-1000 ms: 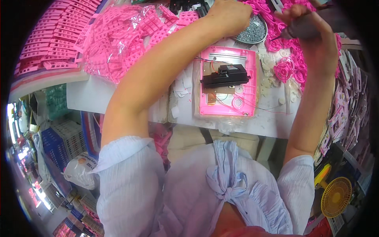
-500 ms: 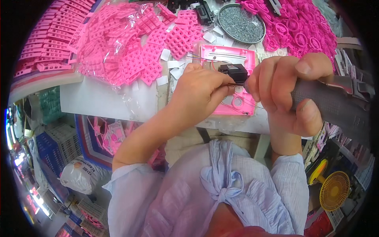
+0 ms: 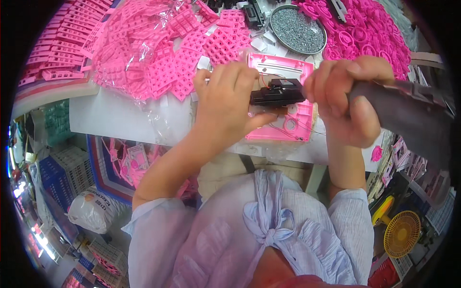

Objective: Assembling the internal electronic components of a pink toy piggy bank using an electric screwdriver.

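Above the desk's near edge, left hand (image 3: 225,103) pinches the black module (image 3: 277,92) steady; right hand (image 3: 345,103) grips the dark screwdriver (image 3: 408,113), best kept square over the pink housing (image 3: 288,120)

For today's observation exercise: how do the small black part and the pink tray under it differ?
The black part is small, dark and pinched by the left hand; the pink tray is larger, bright, flat and lies on the table. The part is lifted over the tray. Both look like moulded plastic.
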The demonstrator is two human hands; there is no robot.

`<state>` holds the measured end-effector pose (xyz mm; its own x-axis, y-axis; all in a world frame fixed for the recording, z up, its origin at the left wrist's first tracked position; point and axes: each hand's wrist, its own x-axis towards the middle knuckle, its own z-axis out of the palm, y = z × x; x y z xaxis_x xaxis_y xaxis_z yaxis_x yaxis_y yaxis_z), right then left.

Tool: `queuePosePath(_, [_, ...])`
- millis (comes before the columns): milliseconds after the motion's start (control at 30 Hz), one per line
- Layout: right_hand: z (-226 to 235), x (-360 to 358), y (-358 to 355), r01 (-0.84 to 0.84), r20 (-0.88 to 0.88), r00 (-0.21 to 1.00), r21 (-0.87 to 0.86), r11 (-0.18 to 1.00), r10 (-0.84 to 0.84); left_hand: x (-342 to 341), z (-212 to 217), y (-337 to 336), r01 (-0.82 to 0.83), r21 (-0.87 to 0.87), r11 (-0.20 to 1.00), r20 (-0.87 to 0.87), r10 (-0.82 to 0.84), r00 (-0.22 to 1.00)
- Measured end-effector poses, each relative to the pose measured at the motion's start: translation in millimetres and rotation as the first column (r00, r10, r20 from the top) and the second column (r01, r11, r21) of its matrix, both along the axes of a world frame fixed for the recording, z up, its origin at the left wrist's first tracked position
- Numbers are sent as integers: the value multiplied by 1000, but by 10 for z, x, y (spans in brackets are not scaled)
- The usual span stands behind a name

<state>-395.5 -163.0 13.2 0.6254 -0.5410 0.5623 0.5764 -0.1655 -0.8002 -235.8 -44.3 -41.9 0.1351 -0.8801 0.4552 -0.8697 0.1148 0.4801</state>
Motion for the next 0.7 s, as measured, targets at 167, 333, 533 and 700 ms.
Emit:
queuePosePath(167, [-150,108,-48,43,-28,999,-27,999,-44,45,-151,76,107,22,994,41,-108,993])
queuePosePath(333, [-220,126,-18,45,-25,999,-1,999,-45,47,-157,84,107,9,994,7,-107,994])
queuePosePath(533, [-208,114,14,46,-60,997,47,998,-43,47,-234,99,114,-43,993,7,-114,993])
queuePosePath(700, [-217,173,24,46,-85,995,-57,997,-51,40,-294,105,141,-92,986,10,-140,990])
